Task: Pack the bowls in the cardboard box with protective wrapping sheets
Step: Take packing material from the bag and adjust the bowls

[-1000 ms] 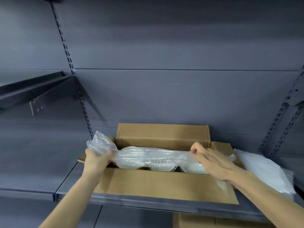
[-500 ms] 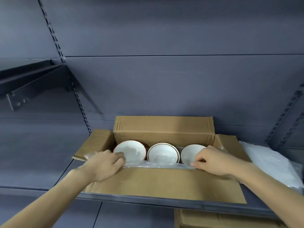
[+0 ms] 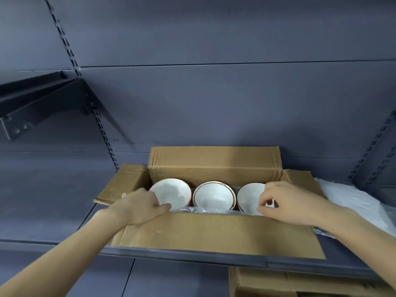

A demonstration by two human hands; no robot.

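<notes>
An open cardboard box [image 3: 214,232] stands on a grey shelf. Three white bowls sit in a row inside it: a left bowl [image 3: 171,192], a middle bowl [image 3: 213,196] that looks stacked, and a right bowl [image 3: 249,198]. A clear plastic wrapping sheet [image 3: 205,210] lies tucked between the bowls and the box's front wall. My left hand [image 3: 141,205] curls over the sheet's left end beside the left bowl. My right hand [image 3: 287,202] pinches the sheet's right end in front of the right bowl. The sheet's ends are hidden under my fingers.
A pile of white wrapping sheets [image 3: 351,196] lies on the shelf right of the box. Another cardboard box [image 3: 300,284] sits below the shelf edge [image 3: 192,255]. A dark bracket and upper shelf [image 3: 42,103] jut out at the left. The grey back panel stands right behind the box.
The sheet, held stretched above the box a second ago, has been lowered and pushed down along the front wall. The bowls are now uncovered. Both hands have dropped to the box's front edge.
</notes>
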